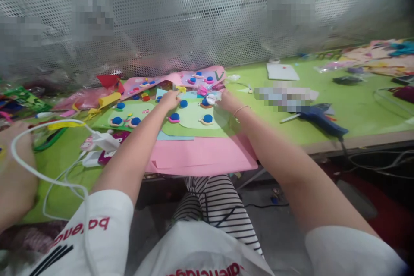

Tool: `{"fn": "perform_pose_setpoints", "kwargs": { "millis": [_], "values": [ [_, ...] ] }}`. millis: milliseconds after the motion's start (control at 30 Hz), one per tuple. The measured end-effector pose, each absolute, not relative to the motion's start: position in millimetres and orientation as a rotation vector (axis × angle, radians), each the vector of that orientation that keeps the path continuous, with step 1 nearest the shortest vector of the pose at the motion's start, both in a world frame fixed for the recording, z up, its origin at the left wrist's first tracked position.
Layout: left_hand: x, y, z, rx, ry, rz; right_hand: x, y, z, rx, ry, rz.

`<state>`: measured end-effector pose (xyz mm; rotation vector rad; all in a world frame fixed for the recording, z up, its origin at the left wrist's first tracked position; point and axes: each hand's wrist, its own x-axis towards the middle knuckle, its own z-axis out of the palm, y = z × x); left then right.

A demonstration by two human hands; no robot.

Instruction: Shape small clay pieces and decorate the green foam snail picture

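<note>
Left hand (170, 100) over light-green panel (191, 121), near yellow piece (181, 89); right hand (227, 101) beside white piece (212, 98); cannot tell whether either grips. Panel spans between hands, bearing blue-shelled snails (208, 119). Glue gun (320, 120) right of right hand.

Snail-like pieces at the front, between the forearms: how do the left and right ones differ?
Body colour: the left snail-like piece has a bright pink body, the right snail-like piece a cream one.
Placement: the left snail-like piece is nearer the left hand, the right snail-like piece nearer the right hand.
Shared: each has a rounded blue top.
</note>
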<state>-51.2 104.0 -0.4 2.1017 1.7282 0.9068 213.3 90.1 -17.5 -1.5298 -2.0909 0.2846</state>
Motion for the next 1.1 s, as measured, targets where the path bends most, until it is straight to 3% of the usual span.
{"fn": "perform_pose_setpoints", "kwargs": {
  "millis": [133, 367, 500, 667, 900, 1100],
  "values": [
    [-58, 107, -1, 2.161, 1.773, 0.879, 210, 75, 2, -1.737, -1.993, 0.183],
    [-67, 81, 23, 2.17, 1.778, 0.981, 197, 71, 12, -1.385, -2.158, 0.218],
    [-55, 43, 26, 1.949, 1.368, 1.201, 183, 54, 18, -1.116, -2.129, 0.294],
    [-37, 6, 11, 1.736, 1.201, 1.24, 165, 29, 24, -0.847, -2.238, 0.455],
    [-33, -6, 10, 1.696, 1.242, 1.314, 158, 26, 18, -0.937, -2.229, 0.488],
    [-34, -11, 11, 1.707, 1.282, 1.39, 154, 20, 18, -0.932, -2.037, 1.014]
  ]
}}
